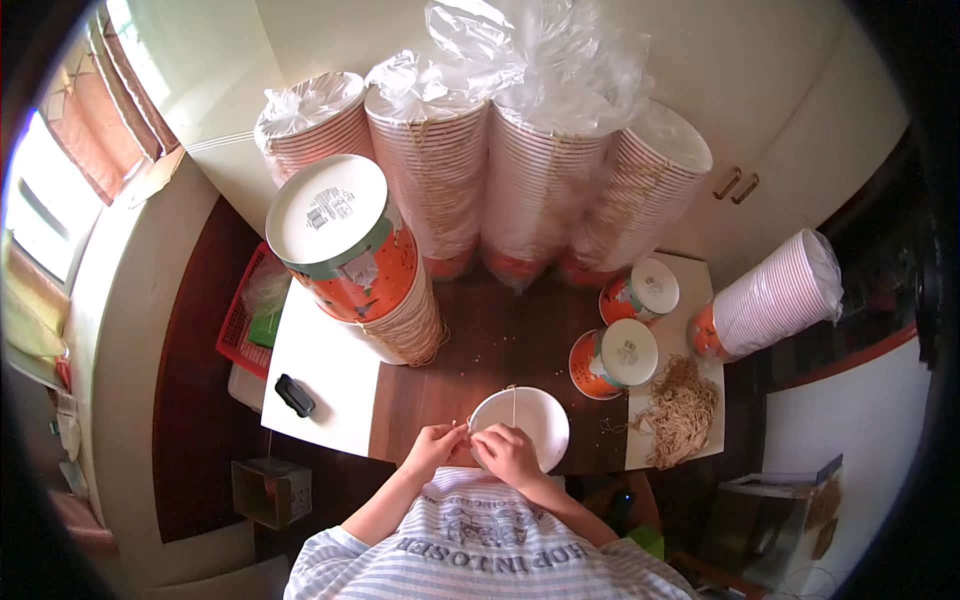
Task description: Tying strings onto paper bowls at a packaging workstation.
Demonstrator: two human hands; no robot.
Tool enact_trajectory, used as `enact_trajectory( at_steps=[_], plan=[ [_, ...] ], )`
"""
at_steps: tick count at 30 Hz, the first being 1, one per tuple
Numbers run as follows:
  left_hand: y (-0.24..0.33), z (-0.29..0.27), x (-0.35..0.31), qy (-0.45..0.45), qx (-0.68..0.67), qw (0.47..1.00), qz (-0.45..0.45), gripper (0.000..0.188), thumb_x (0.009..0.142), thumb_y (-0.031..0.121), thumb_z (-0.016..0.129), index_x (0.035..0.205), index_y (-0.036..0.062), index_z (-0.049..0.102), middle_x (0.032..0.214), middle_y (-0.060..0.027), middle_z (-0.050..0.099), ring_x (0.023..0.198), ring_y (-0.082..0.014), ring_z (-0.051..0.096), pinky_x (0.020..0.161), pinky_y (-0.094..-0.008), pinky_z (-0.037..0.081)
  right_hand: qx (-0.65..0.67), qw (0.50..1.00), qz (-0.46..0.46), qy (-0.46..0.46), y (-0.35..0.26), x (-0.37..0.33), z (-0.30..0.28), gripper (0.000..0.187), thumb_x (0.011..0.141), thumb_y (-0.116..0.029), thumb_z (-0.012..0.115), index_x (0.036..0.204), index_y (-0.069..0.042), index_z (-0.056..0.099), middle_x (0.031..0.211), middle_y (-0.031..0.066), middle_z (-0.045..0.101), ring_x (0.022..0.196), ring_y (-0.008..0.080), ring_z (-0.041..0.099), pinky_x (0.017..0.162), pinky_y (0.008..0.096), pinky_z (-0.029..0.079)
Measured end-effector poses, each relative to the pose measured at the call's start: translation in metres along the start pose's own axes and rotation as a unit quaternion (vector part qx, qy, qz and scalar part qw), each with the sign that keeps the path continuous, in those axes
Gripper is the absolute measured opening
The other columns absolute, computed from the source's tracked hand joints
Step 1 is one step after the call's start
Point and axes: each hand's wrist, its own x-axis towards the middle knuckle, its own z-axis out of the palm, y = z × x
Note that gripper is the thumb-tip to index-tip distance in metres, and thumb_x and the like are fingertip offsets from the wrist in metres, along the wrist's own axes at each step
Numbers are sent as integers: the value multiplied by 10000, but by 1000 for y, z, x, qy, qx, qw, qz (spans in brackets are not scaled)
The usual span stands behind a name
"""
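A white-lined paper bucket [543, 418] sits at the table's near edge, its open mouth toward me. A thin tan cord [514, 405] runs from its far rim down inside, toward my right hand [507, 457]. That hand is closed over the near rim, its fingers pinched on what appears to be the cord. My left hand [436, 449] is closed at the bucket's left rim, fingertips close to the right hand's. What the left fingers pinch is too small to make out. My fingers cover the near part of the rim.
Tall bagged stacks of paper buckets [430, 175] line the back. An upside-down orange stack [365, 275] stands left, two upturned buckets [630, 352] right. Beside them lie a cord pile [680, 410] and a leaning bagged stack [770, 295]. A black object [294, 396] rests at left.
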Motion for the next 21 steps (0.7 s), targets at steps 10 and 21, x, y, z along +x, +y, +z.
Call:
enact_trajectory(
  at_steps=[10,21],
  plan=[
    [-2,-9,15,-43,-63,995,-68,122,814,109,531,785,16,605,621,0,520,483,-44,423,401,-176,289,-53,998,-7,-45,-11,-6,2,87,704,-128,622,771,-108,570,710,25,529,616,207,567,534,314,462],
    [11,-13,47,-53,-68,992,-93,109,803,121,532,741,41,574,588,30,452,465,-31,365,367,-171,219,12,994,9,-112,-25,-4,1,63,740,-152,583,717,-102,553,665,48,529,576,236,566,487,342,457]
  ],
)
